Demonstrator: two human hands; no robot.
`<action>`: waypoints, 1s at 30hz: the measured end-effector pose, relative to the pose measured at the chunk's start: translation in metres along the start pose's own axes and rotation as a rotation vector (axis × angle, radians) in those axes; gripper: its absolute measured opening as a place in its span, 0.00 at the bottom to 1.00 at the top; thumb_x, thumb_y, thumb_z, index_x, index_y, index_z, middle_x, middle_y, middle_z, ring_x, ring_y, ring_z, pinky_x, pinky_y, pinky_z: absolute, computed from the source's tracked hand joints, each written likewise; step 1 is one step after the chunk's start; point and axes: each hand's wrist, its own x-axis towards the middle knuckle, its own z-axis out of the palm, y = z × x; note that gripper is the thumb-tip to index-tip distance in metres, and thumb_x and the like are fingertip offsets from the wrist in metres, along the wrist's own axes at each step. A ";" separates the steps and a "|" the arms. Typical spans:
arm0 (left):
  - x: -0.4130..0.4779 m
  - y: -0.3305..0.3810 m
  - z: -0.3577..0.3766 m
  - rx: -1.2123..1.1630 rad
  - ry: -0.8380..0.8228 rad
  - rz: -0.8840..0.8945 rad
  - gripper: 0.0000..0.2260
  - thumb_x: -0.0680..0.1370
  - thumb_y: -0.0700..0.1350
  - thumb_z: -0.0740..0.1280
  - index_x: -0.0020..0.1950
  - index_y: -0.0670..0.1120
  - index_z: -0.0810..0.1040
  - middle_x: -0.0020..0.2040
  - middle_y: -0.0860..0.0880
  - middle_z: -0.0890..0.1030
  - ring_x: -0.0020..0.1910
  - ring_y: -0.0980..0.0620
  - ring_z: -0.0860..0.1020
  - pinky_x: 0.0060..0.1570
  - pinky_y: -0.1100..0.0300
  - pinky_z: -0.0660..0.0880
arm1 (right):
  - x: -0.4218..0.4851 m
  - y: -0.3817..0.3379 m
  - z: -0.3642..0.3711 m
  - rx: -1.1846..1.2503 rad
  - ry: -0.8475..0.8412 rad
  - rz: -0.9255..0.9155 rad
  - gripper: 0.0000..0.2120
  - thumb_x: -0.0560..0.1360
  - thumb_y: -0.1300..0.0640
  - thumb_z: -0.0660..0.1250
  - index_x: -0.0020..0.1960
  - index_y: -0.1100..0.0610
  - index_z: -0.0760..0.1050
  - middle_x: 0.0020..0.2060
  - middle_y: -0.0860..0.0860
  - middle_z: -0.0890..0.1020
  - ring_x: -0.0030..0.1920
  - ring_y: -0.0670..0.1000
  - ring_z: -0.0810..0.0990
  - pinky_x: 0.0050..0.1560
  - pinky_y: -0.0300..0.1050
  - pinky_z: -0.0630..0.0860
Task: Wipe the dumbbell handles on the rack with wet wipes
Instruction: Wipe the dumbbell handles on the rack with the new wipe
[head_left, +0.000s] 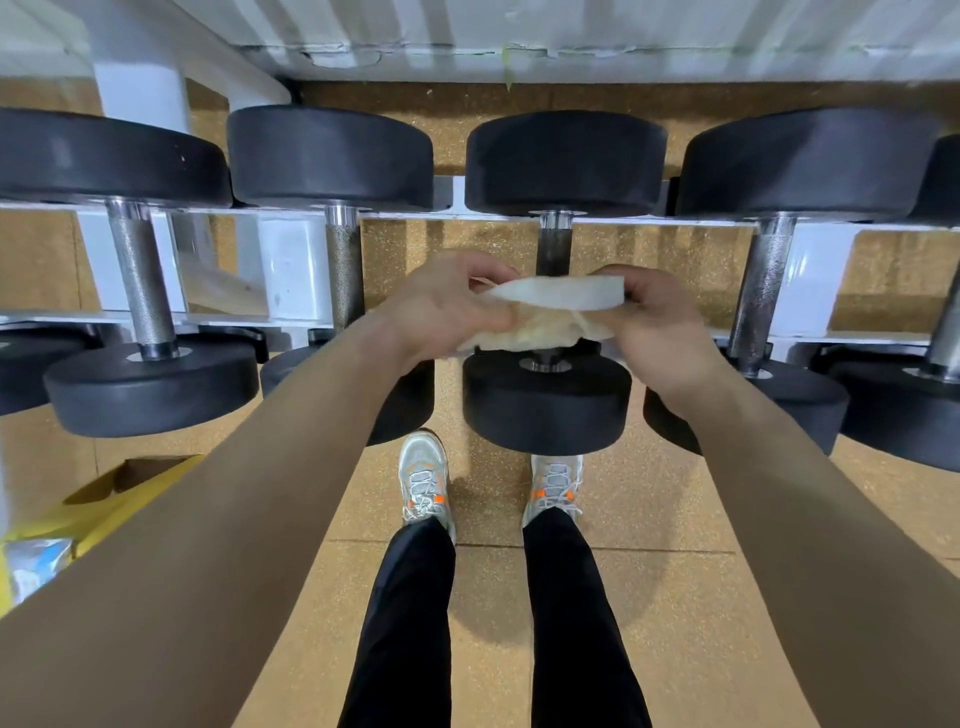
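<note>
Holding the wet wipe (556, 293) over the rack (291, 270) right now: left hand (441, 312) pinching one end between thumb and fingers, right hand (654, 322) curled round the other, the sheet stretched between them.

Partner: Which bar are you on?

Me: The middle dumbbell handle (553, 249), the dark one. The wipe hangs straight across it, between the two black heads. I can't tell whether it is touching the metal or just above it.

Partner: So how much is done?

Me: Hard to call. The underside of the wipe looks yellowed and crumpled, so I'd guess it has seen some use. The two handles to my left (137, 280) and (343, 265) shine, and so does the one to my right (761, 291), but nothing on them shows whether they've been wiped.

Partner: And what's left?

Me: This middle bar for certain, I'd say, and very likely the right-hand ones, including the far one at the edge (945, 332). My read: somewhere mid-row, with plenty of rack to go.
</note>
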 end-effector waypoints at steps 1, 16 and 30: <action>0.003 0.001 -0.004 0.034 -0.006 -0.015 0.13 0.72 0.42 0.76 0.52 0.57 0.82 0.53 0.50 0.83 0.51 0.48 0.83 0.49 0.51 0.83 | 0.002 -0.002 -0.002 0.103 0.014 0.042 0.06 0.78 0.64 0.70 0.46 0.54 0.82 0.38 0.45 0.85 0.42 0.45 0.84 0.47 0.42 0.81; 0.025 -0.024 0.052 -0.093 0.669 -0.133 0.14 0.79 0.44 0.67 0.64 0.47 0.71 0.60 0.49 0.77 0.57 0.48 0.77 0.58 0.52 0.75 | 0.027 0.016 0.030 -0.225 0.680 0.150 0.13 0.78 0.57 0.64 0.61 0.58 0.72 0.57 0.54 0.78 0.57 0.57 0.77 0.54 0.47 0.73; 0.023 -0.035 0.101 -0.463 0.902 -0.216 0.04 0.82 0.46 0.60 0.55 0.53 0.73 0.54 0.53 0.79 0.51 0.52 0.77 0.50 0.59 0.70 | 0.097 0.004 0.047 0.700 0.008 0.285 0.06 0.71 0.56 0.77 0.43 0.56 0.81 0.34 0.49 0.83 0.35 0.48 0.82 0.40 0.42 0.78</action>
